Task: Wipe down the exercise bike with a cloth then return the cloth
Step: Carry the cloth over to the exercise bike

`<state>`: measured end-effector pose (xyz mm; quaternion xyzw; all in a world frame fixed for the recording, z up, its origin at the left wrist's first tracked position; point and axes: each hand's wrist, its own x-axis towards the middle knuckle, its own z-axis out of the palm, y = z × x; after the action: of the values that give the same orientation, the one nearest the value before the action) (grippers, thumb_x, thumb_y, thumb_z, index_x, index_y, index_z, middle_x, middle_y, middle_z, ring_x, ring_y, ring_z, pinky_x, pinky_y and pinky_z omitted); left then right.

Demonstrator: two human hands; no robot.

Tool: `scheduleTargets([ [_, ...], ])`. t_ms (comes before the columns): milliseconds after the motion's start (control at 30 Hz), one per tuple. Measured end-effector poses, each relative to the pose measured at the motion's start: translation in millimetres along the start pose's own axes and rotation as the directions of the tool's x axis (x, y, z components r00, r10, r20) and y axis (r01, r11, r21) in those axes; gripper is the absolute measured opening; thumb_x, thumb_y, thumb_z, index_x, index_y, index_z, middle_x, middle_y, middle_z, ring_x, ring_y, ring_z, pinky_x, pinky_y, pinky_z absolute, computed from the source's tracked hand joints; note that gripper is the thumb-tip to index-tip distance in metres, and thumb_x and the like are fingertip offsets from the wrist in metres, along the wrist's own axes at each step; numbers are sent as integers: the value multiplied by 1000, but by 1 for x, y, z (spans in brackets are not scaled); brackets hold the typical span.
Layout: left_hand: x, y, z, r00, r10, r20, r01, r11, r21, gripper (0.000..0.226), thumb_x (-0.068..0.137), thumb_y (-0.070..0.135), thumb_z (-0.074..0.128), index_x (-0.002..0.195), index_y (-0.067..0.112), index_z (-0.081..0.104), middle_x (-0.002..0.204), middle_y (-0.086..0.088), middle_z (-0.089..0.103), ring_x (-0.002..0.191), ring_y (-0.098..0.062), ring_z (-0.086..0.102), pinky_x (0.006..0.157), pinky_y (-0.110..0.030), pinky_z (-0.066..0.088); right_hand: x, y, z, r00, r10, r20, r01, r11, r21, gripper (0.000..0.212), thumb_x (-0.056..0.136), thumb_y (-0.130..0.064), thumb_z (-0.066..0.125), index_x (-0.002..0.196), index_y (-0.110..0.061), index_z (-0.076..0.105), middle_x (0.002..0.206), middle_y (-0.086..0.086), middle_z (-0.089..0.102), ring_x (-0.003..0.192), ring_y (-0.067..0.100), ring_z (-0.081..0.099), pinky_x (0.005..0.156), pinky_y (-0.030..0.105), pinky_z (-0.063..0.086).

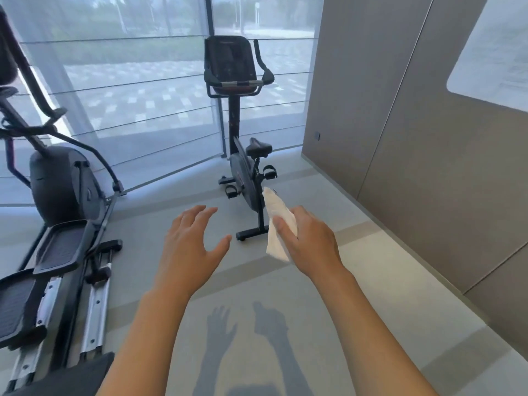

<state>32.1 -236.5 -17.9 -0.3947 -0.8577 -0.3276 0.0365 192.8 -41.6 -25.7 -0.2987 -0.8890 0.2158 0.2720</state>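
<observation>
Holding a white cloth (276, 224), the right hand (308, 238) curls its fingers and thumb round the crumpled middle, so that one end sticks up toward the far side and the other hangs below the palm. The left hand (190, 241) is empty, fingers spread and slightly bent, hovering over the floor (371, 281) just left of the right one. Both arms reach forward from the near edge, and their shadows fall on the floor below.

The bike (243, 132) stands at the far middle, in front of the window (128, 81) and beside the wall (400, 110) on the right. Its console and handlebars are at the top, the saddle lower, the pedals and base bars on the floor. The cloth overlaps the bike's rear in the view, but it appears to be held in the air nearer than the bike, not touching it. An elliptical (63, 195) fills the near left, well apart from the bike.

The step in hand looks like the approach: cloth ready, wiping apparently not yet begun. The next move calls for closing the gap to the bike and bringing the cloth flat onto a surface, probably the handlebars or saddle, while the free left hand could steady the frame. Where the cloth is to be returned does not show.
</observation>
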Motion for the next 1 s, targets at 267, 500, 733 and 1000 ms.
scheduleTargets([
  [267,82,-42,5,998,-43,-47,43,999,15,65,96,51,65,155,29,47,160,3,43,150,-21,33,123,-51,35,101,-7,52,997,-70,20,70,998,-1,38,105,-59,47,102,-22,56,86,-6,60,75,20,58,62,35,39],
  [500,163,-69,29,991,-62,-122,81,985,154,63,96,44,70,152,21,53,157,-4,49,150,-28,37,123,-52,33,201,7,96,985,-166,50,165,986,26,32,106,-56,47,99,-25,53,84,-8,56,72,18,55,61,33,37],
  [733,282,-69,66,983,-121,-140,153,957,246,63,96,43,70,152,19,53,158,-5,50,151,-30,38,125,-52,30,330,46,128,976,-214,47,210,975,67,35,105,-55,48,103,-22,59,83,-7,56,72,18,53,61,31,36],
  [1000,413,-54,122,983,-142,-113,168,946,276,62,97,46,68,152,22,52,158,-2,49,150,-26,38,124,-51,32,456,117,146,980,-194,32,189,973,133,35,105,-52,51,101,-19,61,84,-3,60,72,19,57,62,32,41],
])
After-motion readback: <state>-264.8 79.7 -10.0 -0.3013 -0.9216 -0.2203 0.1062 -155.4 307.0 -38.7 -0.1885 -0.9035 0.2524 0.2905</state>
